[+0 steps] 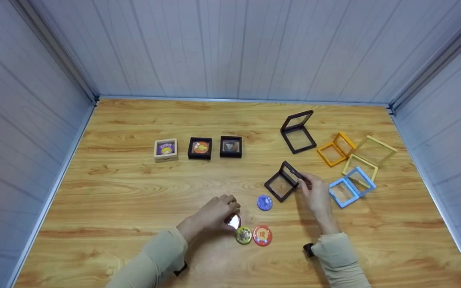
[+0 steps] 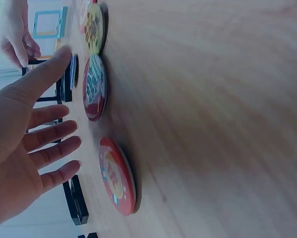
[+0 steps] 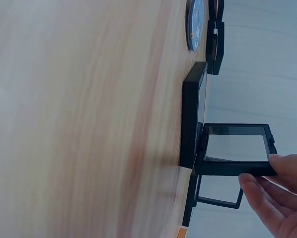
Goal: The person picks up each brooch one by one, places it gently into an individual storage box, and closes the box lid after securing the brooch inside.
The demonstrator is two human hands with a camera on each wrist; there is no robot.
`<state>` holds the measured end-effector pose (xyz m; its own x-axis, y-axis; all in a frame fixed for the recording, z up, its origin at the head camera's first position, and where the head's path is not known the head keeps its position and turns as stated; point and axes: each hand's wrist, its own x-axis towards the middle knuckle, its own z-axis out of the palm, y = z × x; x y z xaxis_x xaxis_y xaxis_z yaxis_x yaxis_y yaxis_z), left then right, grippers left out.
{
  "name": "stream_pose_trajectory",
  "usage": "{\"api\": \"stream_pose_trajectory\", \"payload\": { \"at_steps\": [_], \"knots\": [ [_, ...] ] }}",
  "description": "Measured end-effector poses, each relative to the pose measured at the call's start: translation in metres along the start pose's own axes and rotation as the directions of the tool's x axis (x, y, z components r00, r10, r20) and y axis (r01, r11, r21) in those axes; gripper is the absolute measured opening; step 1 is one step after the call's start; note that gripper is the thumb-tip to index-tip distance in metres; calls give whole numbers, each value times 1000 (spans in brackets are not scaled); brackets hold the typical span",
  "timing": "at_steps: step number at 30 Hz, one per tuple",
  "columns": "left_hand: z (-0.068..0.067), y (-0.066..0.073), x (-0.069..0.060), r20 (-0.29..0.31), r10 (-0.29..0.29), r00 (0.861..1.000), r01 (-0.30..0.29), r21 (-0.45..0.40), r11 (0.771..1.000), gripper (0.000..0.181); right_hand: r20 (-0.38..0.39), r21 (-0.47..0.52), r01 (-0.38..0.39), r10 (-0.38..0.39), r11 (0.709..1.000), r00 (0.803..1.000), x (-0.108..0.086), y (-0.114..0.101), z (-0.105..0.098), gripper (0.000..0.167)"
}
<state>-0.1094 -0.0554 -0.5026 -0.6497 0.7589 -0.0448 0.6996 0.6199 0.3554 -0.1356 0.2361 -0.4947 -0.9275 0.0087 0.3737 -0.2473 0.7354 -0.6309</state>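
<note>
My right hand (image 1: 314,194) pinches the raised lid of a black display case (image 3: 190,116) between thumb and fingers. The case stands half open on the wooden table, its clear film panes showing. My left hand (image 1: 213,212) hovers low over the table, fingers apart, holding nothing. Beside it lies a dark red round badge (image 1: 233,221), glaring in the head view. A yellow-green badge (image 1: 243,236), a red badge (image 1: 262,235) and a blue badge (image 1: 264,203) lie nearby. Another red badge (image 2: 117,176), below the left hand in its wrist view, is hidden in the head view.
At the back left sit a cream case (image 1: 166,150) and two closed black cases (image 1: 200,148), each with a badge inside. On the right stand open cases: a black one (image 1: 304,148), an orange one (image 1: 326,159), a yellow one (image 1: 384,146) and a light blue one (image 1: 344,203). Panel walls enclose the table.
</note>
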Motion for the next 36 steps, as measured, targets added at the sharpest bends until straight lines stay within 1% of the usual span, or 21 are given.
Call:
{"api": "stream_pose_trajectory", "payload": {
  "at_steps": [2,4,9,15,21,28,31,34,36],
  "knots": [
    [2,2,-2,3,13,1000,-13,3,1000,58,0,5,9,-9,1000,1000,0,-1,0,16],
    [4,2,-4,14,13,1000,-13,-1,1000,59,3,15,13,-13,1000,1000,0,-1,0,16],
    [6,4,-6,47,-6,999,7,-14,1000,55,4,30,5,-5,1000,1000,-1,-3,1,16],
    [9,6,-6,41,-7,999,7,1,1000,42,7,41,-25,24,999,1000,-2,-2,1,17],
    [11,6,-5,42,-8,999,9,-19,1000,34,6,40,-37,37,999,999,-2,-2,1,17],
    [13,7,-3,8,-1,1000,2,-36,999,37,-5,39,-31,32,999,999,-3,-3,1,16],
    [12,9,-1,-11,-22,1000,21,-66,998,41,-4,44,-40,40,998,999,-3,-2,1,16],
    [11,10,3,-45,-52,998,46,-115,992,44,-5,45,-45,46,998,999,-3,-2,1,16],
    [11,11,6,-79,-65,995,53,-139,989,46,-4,46,-48,48,998,999,-3,-2,1,17]
  ]
}}
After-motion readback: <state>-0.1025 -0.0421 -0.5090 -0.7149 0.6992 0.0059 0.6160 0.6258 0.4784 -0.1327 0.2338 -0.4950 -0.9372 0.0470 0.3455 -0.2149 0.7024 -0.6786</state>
